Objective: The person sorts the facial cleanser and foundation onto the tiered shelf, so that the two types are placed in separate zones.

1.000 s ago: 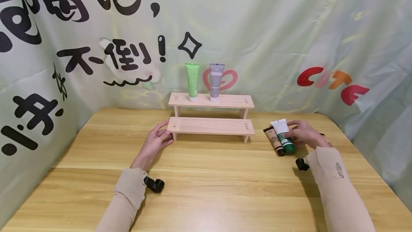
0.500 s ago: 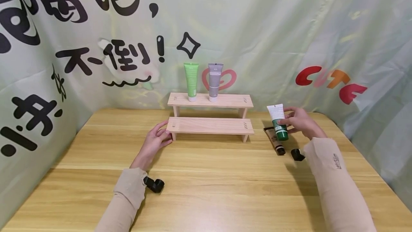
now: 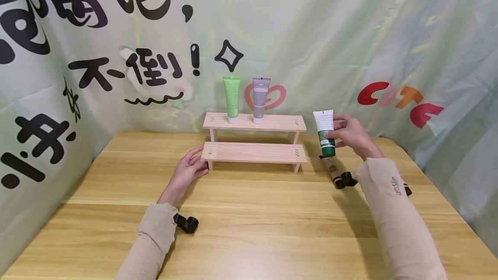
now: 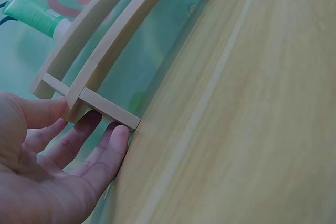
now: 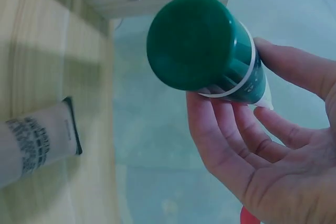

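Note:
In the head view my right hand (image 3: pixel 352 135) holds up a white and dark green squeeze tube (image 3: pixel 324 121), cap downward, right of a two-step wooden display stand (image 3: pixel 254 152). Its thumb and fingers lie on opposite sides of the tube; the right wrist view shows the round green cap (image 5: pixel 191 43) close up. My left hand (image 3: pixel 188 167) grips the left end of the lower step, thumb at the board and fingers beneath it in the left wrist view. On the upper step stand a light green tube (image 3: pixel 232 98) and a grey-purple tube (image 3: pixel 260 100), both on their caps.
A beige-brown tube (image 3: pixel 332 172) with a black cap lies on the wooden table (image 3: pixel 249 228) below the raised tube. A dark end of another item (image 3: pixel 407 189) shows beside the right sleeve. A printed cloth (image 3: pixel 311 33) hangs behind the table.
My right hand has lifted the white and green tube off the table beside the brown one, bringing it up and left toward the stand. The left hand stays in place.

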A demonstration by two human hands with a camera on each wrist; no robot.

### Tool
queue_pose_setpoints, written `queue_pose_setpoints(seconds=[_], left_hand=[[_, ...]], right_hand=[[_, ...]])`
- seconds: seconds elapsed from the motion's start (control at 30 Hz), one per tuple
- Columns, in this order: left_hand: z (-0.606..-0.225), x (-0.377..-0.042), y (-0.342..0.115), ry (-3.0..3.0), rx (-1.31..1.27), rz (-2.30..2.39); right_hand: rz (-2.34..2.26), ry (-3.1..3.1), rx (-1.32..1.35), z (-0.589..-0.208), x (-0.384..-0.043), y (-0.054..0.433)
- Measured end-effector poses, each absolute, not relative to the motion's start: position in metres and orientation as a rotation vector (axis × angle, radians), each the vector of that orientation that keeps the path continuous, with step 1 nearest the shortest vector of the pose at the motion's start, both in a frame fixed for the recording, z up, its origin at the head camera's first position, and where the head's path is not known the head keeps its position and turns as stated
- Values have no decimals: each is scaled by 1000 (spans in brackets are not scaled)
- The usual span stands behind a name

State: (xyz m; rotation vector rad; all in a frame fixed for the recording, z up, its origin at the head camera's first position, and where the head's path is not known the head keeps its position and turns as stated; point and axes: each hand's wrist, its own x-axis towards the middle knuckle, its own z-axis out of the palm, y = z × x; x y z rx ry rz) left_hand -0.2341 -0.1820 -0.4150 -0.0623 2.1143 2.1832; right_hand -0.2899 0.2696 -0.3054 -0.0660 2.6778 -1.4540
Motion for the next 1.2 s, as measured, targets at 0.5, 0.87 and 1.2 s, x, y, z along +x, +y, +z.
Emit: queue_pose_setpoints(seconds=[0.5, 0.87, 1.2], left_hand=[[-413, -231, -181, 2126, -76, 2180], [-416, -232, -180, 2131, -80, 2174], [-415, -233, -181, 2133, -75, 2184]], right_hand=[[-1631, 2726, -93, -291, -301, 236], [-1790, 2739, -71, -285, -304, 218], [-1907, 2808, -144, -285, -313, 198]])
